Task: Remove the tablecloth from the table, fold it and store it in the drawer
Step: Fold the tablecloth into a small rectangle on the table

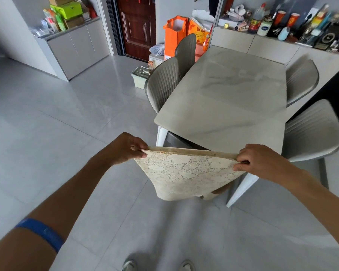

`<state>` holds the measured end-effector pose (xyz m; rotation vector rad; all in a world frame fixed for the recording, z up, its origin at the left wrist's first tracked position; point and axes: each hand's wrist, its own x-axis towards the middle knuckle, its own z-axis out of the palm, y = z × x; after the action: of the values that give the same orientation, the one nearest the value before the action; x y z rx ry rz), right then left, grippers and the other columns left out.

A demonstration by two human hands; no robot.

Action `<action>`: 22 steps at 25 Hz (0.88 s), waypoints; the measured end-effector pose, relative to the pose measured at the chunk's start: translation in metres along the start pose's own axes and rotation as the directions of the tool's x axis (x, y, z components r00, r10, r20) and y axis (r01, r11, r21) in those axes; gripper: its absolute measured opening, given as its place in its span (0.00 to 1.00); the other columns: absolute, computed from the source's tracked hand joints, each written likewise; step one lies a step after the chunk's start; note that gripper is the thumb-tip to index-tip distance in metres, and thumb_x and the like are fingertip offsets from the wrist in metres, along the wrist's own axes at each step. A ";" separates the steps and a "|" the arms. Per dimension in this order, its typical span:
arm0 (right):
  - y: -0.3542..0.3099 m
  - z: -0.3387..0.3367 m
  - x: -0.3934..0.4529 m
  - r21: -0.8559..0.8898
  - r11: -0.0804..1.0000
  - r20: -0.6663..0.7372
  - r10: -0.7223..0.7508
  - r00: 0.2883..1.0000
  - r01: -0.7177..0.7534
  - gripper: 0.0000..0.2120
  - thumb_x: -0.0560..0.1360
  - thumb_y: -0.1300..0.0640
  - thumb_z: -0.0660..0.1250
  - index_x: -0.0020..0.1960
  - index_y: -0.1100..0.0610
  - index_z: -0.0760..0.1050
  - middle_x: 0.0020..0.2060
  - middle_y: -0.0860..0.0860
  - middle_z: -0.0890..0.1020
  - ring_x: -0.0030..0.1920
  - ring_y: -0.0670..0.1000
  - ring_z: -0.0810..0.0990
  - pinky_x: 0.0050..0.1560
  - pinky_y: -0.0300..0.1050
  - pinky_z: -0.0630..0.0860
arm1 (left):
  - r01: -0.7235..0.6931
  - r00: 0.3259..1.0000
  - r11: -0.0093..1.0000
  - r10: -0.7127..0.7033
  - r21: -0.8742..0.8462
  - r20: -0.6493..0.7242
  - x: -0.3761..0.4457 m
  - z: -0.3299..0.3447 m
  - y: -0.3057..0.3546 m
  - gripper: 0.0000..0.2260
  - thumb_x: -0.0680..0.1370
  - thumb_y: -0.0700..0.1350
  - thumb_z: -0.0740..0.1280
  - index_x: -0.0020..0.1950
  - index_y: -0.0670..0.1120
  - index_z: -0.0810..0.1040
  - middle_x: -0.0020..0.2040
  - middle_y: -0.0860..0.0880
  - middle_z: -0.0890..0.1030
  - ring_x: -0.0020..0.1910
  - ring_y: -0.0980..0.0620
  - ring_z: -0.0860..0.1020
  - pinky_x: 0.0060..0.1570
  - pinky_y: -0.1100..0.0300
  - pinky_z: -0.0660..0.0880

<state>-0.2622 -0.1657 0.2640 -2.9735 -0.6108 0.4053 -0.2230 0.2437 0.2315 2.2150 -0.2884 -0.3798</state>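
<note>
A cream lace tablecloth (184,173) hangs folded in front of me, its top edge stretched level between both hands. My left hand (125,146) pinches the left end of that edge. My right hand (258,159) pinches the right end. The cloth droops below the hands, off the floor, in several layers. The marble-topped table (229,98) stands just beyond the cloth with a bare top. No drawer can be told apart in this view.
Four grey chairs flank the table, two on the left (162,83) and two on the right (309,130). A cluttered counter (282,24) runs behind. Orange bags (174,34) stand by the door. A grey cabinet (76,47) is at the left. Grey tiled floor (67,118) lies around me.
</note>
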 end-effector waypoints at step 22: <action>0.018 -0.007 -0.022 0.185 0.946 -0.458 0.324 0.828 -0.268 0.11 0.69 0.55 0.77 0.36 0.58 0.77 0.51 0.52 0.75 0.54 0.57 0.72 0.51 0.52 0.68 | -0.126 0.910 0.819 0.321 0.560 -0.263 0.040 0.009 0.077 0.09 0.77 0.38 0.67 0.54 0.44 0.84 0.50 0.46 0.84 0.50 0.45 0.79 0.50 0.56 0.73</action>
<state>-0.2732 -0.1909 0.2735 -2.8826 -0.0657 -0.2869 -0.1948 0.1767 0.2804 2.6969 -0.5089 0.2683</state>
